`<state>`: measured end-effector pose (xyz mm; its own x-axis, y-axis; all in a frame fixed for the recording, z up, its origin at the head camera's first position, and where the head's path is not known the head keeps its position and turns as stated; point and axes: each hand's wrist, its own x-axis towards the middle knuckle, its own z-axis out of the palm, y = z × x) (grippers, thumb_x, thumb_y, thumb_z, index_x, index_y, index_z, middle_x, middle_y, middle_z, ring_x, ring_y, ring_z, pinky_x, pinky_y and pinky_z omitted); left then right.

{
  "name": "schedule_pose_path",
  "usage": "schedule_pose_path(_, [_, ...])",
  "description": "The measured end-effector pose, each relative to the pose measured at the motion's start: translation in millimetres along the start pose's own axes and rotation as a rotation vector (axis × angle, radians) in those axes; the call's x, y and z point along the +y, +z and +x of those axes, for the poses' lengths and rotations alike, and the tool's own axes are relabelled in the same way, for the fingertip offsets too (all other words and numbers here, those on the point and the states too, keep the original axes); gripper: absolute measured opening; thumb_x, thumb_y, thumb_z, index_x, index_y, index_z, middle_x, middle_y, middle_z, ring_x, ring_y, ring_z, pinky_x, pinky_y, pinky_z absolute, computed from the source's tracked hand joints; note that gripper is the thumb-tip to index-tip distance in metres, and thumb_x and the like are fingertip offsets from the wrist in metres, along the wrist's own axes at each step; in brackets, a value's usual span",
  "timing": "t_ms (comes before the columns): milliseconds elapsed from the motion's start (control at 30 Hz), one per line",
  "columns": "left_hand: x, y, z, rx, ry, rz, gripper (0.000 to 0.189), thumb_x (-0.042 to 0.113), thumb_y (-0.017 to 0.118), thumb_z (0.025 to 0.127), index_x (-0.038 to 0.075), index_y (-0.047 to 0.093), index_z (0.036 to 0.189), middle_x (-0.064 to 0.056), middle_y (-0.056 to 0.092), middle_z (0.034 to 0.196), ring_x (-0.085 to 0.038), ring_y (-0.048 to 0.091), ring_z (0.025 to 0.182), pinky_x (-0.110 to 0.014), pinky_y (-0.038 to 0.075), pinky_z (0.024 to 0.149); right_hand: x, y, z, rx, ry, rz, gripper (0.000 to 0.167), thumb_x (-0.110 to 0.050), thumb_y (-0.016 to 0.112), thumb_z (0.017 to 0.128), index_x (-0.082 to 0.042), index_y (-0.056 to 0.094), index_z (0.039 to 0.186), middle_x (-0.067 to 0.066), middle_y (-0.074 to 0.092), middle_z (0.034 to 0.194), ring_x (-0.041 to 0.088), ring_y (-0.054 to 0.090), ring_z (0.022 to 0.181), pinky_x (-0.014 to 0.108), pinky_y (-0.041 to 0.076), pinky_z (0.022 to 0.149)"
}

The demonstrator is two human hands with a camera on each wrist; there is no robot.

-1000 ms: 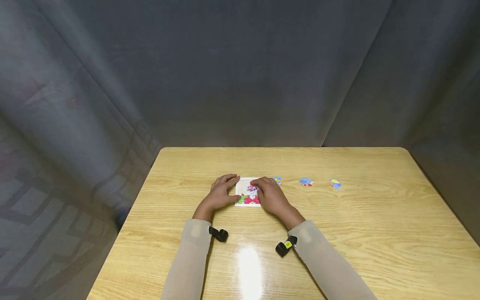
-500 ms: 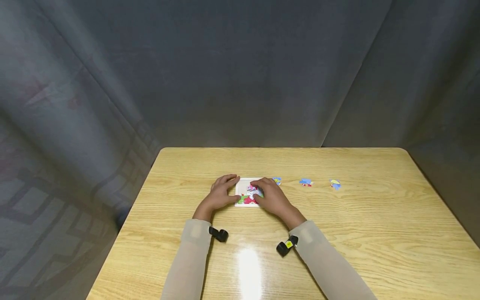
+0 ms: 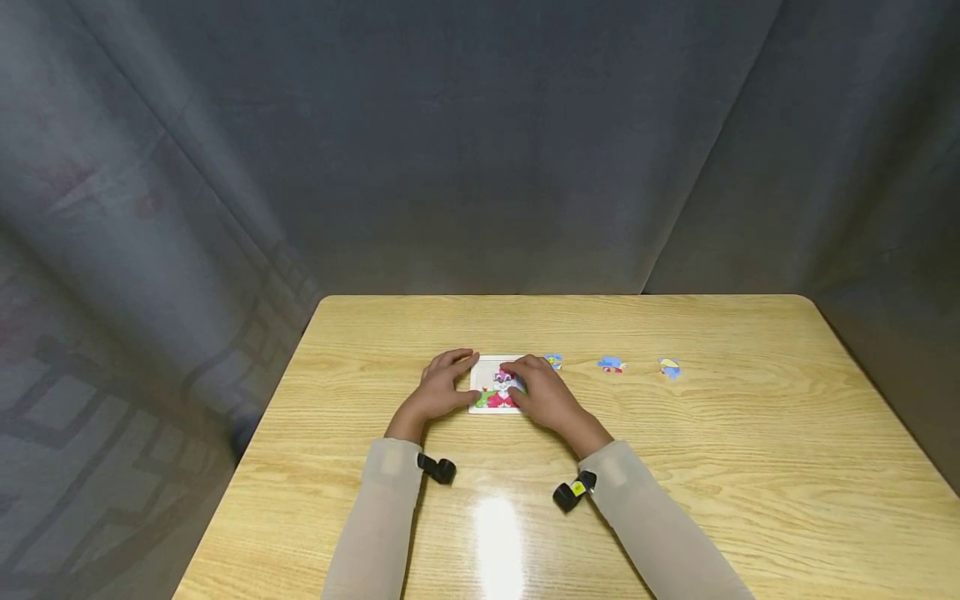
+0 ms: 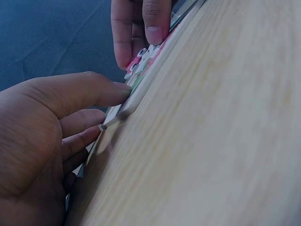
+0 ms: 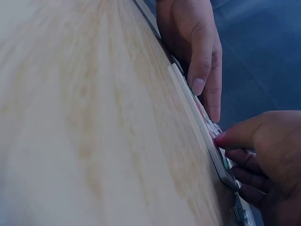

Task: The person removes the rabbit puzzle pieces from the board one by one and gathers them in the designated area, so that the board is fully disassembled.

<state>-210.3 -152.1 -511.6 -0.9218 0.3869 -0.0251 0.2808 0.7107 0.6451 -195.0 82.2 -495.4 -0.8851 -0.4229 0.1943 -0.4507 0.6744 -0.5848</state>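
A small white-framed puzzle board point(image 3: 486, 364) lies on the table in the head view, with green and pink pieces fitted along its near side. My left hand point(image 3: 441, 390) holds the board's left side, its thumb on the near left corner and its fingers along the edge. At the middle of the board, the thumb and index finger of my right hand point(image 3: 549, 395) pinch a pink-and-white puzzle piece point(image 3: 503, 379) showing an animal face. In the left wrist view this face piece point(image 4: 136, 62) sits slightly tilted above the board. The right hand covers the board's right side.
Three loose blue puzzle pieces lie to the right: one point(image 3: 555, 361) close behind the right hand, another point(image 3: 612, 364) farther along, and a blue-yellow one point(image 3: 671, 367) farthest out. Grey curtains point(image 3: 480, 167) stand behind the wooden table point(image 3: 712, 483).
My right thumb has moved left from the board's right part onto the lower side of the face piece. The left hand stays in place on the board.
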Motion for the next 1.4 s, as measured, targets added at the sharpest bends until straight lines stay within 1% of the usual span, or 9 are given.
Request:
schedule_pose_path(267, [2.3,-0.8,-1.5,-0.01,-0.004,-0.002,0.075,0.037,0.07,0.088,0.019,0.036,0.152,0.001,0.027,0.156,-0.024,0.015,0.145,-0.055,0.011,0.114,-0.8,-0.6,-1.5,-0.02,-0.011,-0.058,0.036,-0.014,0.066,0.092,-0.008,0.065,0.128,0.007,0.06,0.117,0.025,0.054,0.111,0.042,0.044,0.097])
schedule_pose_path(433, [3.8,-1.6,-3.0,-0.01,-0.002,-0.009,0.075,0.037,0.071,0.088,0.018,0.036,0.152,0.001,0.028,0.156,-0.025,0.015,0.145,-0.055,0.01,0.114,-1.7,-1.4,-2.3,-0.015,-0.019,-0.085,0.036,-0.015,0.067,0.092,-0.008,0.064,0.127,0.007,0.06,0.117,0.026,0.054,0.112,0.043,0.043,0.098])
schedule_pose_path(733, [3.1,-1.0,-2.8,-0.009,0.002,-0.011,0.075,0.037,0.07,0.088,0.018,0.036,0.152,0.0,0.028,0.156,-0.026,0.015,0.145,-0.056,0.01,0.113,-1.9,-3.5,-4.7,-0.003,-0.017,-0.093,0.037,-0.017,0.067,0.092,-0.008,0.064,0.127,0.007,0.06,0.119,0.026,0.053,0.112,0.044,0.043,0.098])
schedule_pose_path(967, [1.2,-0.1,-2.2,-0.01,0.006,-0.014,0.075,0.036,0.071,0.088,0.019,0.036,0.152,0.0,0.028,0.157,-0.026,0.015,0.145,-0.056,0.01,0.113,-0.4,-9.6,-10.4,0.011,0.007,-0.038,0.038,-0.02,0.067,0.092,-0.01,0.063,0.129,0.006,0.058,0.122,0.026,0.053,0.116,0.045,0.044,0.098])
schedule_pose_path(1167, [1.6,0.1,-1.4,-0.015,0.001,-0.015,0.075,0.036,0.071,0.089,0.02,0.036,0.152,0.001,0.027,0.157,-0.024,0.014,0.145,-0.055,0.01,0.114,2.4,-15.3,-15.1,0.022,-0.004,0.035,0.038,-0.02,0.067,0.092,-0.011,0.063,0.128,0.005,0.058,0.123,0.024,0.053,0.113,0.044,0.046,0.094])
schedule_pose_path(1400, [1.1,-2.9,-2.3,-0.018,0.012,-0.017,0.074,0.035,0.071,0.089,0.019,0.036,0.152,-0.001,0.026,0.157,-0.026,0.013,0.146,-0.056,0.009,0.114,11.6,-29.8,-32.2,0.004,0.001,0.135,0.039,-0.02,0.069,0.092,-0.01,0.062,0.129,0.002,0.058,0.123,0.025,0.055,0.114,0.045,0.047,0.093])
